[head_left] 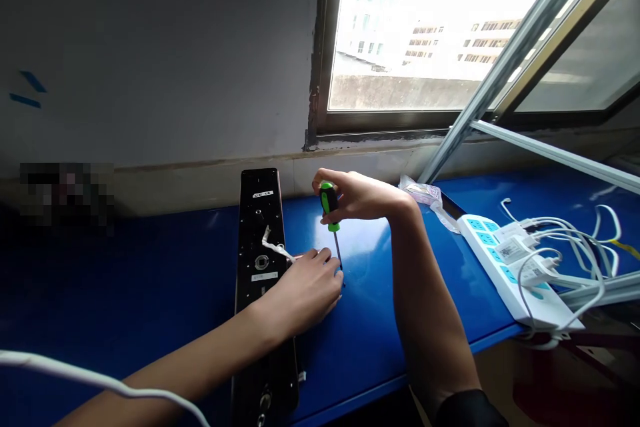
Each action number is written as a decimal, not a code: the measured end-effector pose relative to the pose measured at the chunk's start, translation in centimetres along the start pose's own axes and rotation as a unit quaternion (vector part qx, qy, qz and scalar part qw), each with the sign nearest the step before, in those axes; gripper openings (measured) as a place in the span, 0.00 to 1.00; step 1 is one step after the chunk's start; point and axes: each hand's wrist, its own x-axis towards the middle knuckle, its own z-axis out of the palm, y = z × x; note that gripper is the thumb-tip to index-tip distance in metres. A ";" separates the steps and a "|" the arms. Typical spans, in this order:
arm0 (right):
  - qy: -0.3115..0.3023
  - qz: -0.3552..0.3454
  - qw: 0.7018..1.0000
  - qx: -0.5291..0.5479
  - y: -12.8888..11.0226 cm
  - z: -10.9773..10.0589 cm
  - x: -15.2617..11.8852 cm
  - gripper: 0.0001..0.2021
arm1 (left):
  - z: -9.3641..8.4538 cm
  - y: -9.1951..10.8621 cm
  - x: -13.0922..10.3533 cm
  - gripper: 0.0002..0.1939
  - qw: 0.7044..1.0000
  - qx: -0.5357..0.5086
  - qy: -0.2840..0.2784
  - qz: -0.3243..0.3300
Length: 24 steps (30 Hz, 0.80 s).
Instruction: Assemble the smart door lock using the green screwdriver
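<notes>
My right hand (357, 195) is closed around the green and black handle of a screwdriver (329, 203). Its thin shaft points down toward the blue table, and a small dark spot shows by its tip. My left hand (310, 287) rests beside the shaft with its fingers curled down and close together; whatever lies under them is hidden. Under my left wrist lies a long black panel (257, 233) with small holes, white labels and a round metal fitting. A white cable (275, 247) comes out of the panel and runs toward my left fingers.
At the right, a white power strip (493, 260) carries plugged-in chargers and tangled white cables (575, 240). A metal frame (480, 100) slants up before the window. A plastic packet (425, 193) lies by the wall. Another white cable (100, 380) crosses the lower left, over the blue table (125, 287).
</notes>
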 end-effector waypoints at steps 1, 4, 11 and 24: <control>-0.001 0.002 1.000 -0.004 0.1 0.0 0.0 0.22 | 0.1 0.2 0.2 0.09 1.000 0.005 -0.010 0.001; 0.000 0.001 1.000 -0.014 0.3 0.0 0.0 0.22 | 0.8 0.4 0.5 0.12 1.000 0.007 -0.017 -0.002; 0.002 -0.008 1.000 -0.007 0.1 -0.1 -0.1 0.22 | 1.9 0.1 -0.1 0.16 1.000 0.004 -0.016 -0.002; 0.007 0.004 1.000 -0.027 0.0 -0.3 -0.1 0.22 | 0.6 0.2 0.3 0.18 0.997 -0.003 -0.066 -0.049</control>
